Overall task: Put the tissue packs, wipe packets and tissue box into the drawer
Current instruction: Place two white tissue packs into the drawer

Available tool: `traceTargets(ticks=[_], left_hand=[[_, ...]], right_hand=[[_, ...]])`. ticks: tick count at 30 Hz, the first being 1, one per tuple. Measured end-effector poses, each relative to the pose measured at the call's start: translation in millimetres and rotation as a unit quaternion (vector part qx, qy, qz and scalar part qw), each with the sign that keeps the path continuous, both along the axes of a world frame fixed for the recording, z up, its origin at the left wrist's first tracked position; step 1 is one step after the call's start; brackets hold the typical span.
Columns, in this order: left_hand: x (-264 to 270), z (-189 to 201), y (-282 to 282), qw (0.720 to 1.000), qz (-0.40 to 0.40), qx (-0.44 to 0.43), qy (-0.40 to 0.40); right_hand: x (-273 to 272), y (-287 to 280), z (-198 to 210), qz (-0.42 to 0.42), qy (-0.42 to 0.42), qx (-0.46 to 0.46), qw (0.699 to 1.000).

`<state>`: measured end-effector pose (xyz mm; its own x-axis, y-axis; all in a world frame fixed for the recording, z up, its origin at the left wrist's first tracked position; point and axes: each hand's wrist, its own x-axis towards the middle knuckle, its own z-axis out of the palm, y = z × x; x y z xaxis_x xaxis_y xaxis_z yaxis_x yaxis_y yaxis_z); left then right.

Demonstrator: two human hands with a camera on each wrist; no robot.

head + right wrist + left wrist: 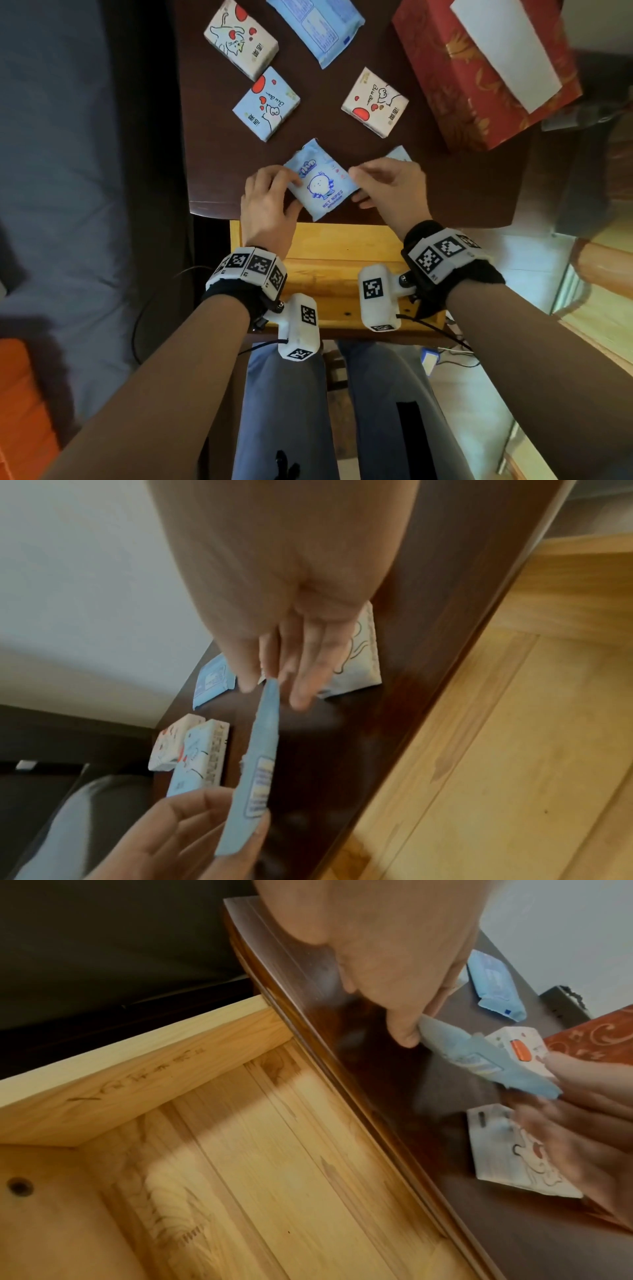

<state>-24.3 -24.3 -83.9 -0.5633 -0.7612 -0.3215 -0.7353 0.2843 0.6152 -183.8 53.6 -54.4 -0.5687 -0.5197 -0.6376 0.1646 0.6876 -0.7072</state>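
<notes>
A small blue wet wipes packet (320, 185) is held between both hands just above the front edge of the dark table (445, 192). My left hand (295, 193) pinches its left corner and my right hand (358, 186) pinches its right corner. In the left wrist view the left fingertips (405, 1034) nip the packet (479, 1064). In the right wrist view the packet (257, 777) is seen edge-on. A second small wipe packet (399, 154) peeks out behind the right hand. Below the table edge, the pale wooden drawer (342, 263) stands open with bare boards (257, 1164).
Further back on the table lie a cream cat tissue pack (239, 37), a blue tissue pack (267, 102), a cream tissue pack (375, 101) and a large blue wipes pack (318, 27). The red tissue box (479, 75) stands at the right. My knees are under the drawer.
</notes>
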Motion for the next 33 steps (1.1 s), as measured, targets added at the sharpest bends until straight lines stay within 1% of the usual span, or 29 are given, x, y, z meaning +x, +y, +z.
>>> traceTargets(ticks=[1,3,4,5,7,12,14,16,18,19,21,23,27,29,31,33], left_hand=[[1.0,-1.7,-0.2,1.000,0.004,-0.004,-0.004],[1.6,-4.1,-0.3,1.000,0.007,-0.015,-0.014],[1.3,-5.0,-0.3,1.000,0.006,-0.020,-0.020],[0.6,-6.0,-0.1,0.999,0.006,-0.022,-0.028],[-1.9,-7.5,0.5,0.999,0.007,-0.024,-0.043],[-8.1,-8.4,4.3,0.998,0.013,-0.034,-0.051],[-9.8,-7.8,5.4,0.998,0.023,-0.031,-0.048],[-11.1,-6.5,5.7,0.998,0.029,-0.028,-0.049],[-12.8,-4.6,5.4,0.998,0.028,-0.025,-0.049],[-13.8,-4.1,4.8,0.998,0.026,-0.026,-0.046],[-15.5,-2.6,3.0,0.999,0.026,-0.029,-0.036],[-17.6,-1.7,-1.2,0.998,0.035,-0.046,-0.019],[-22.0,-3.5,-16.7,0.991,0.084,-0.098,0.012],[-23.5,-7.6,-25.4,0.989,0.084,-0.123,0.005],[-25.5,-12.6,-33.6,0.990,0.079,-0.120,-0.011],[-29.3,-16.5,-40.9,0.991,0.086,-0.097,-0.020]], right_hand=[[-2.9,3.5,-1.2,-0.009,0.074,0.012,0.997],[-9.0,12.0,-4.9,-0.025,0.202,0.053,0.978],[-11.7,17.1,-7.9,-0.023,0.237,0.085,0.968],[-14.0,21.8,-11.5,-0.014,0.251,0.114,0.961],[-16.9,28.8,-17.8,0.004,0.230,0.142,0.963],[-24.6,29.8,-21.0,0.005,0.143,0.157,0.977],[-25.7,28.1,-18.1,-0.010,0.111,0.132,0.985],[-24.5,26.4,-13.6,-0.025,0.101,0.094,0.990],[-23.4,23.5,-8.8,-0.059,0.086,0.039,0.994],[-23.0,20.9,-5.9,-0.088,0.056,0.006,0.995],[-22.5,14.3,-0.3,-0.130,-0.036,-0.043,0.990],[-22.4,6.5,1.3,-0.128,-0.083,-0.058,0.987],[-19.5,-10.2,-3.4,-0.086,-0.105,-0.079,0.988],[-18.3,-17.8,-7.4,-0.069,-0.099,-0.078,0.990],[-18.5,-23.7,-12.1,-0.050,-0.083,-0.077,0.992],[-19.2,-28.2,-17.0,-0.040,-0.069,-0.072,0.994]])
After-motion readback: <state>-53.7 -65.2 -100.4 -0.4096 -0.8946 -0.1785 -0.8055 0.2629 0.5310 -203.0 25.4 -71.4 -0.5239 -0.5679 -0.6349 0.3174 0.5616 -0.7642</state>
